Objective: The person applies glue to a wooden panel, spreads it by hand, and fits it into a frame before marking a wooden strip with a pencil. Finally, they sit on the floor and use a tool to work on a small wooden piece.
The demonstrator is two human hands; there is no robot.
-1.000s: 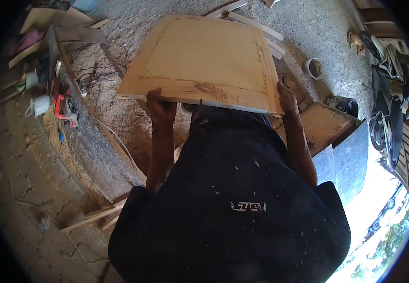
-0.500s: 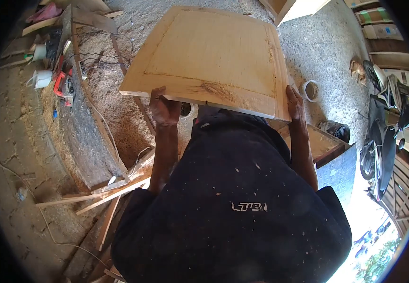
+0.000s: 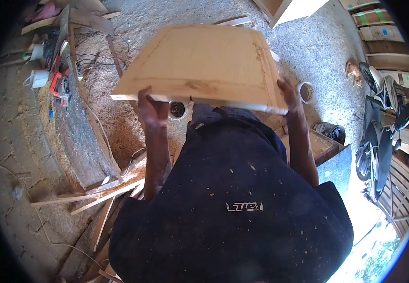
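Observation:
A broad wooden panel (image 3: 204, 56) is held up in front of my body, its near edge towards me. Darker lines run along its borders, and a knot marks the near side. My left hand (image 3: 152, 111) grips the near left part of the edge, thumb on top and the other fingers underneath, partly hidden. At the right corner, my right hand (image 3: 290, 96) clasps the side of the panel. The panel's underside is out of sight.
On the left, a red power tool (image 3: 60, 88) rests on a long plank (image 3: 84, 146) near a white cup (image 3: 38, 79). Buckets (image 3: 305, 93) stand beyond my right hand, and a motorcycle (image 3: 379, 137) is parked at far right. Wood strips (image 3: 105, 195) lie at lower left.
The panel has tilted and its far edge has come down and nearer, showing a wood piece on the floor behind. Both hands keep their hold and have shifted slightly left.

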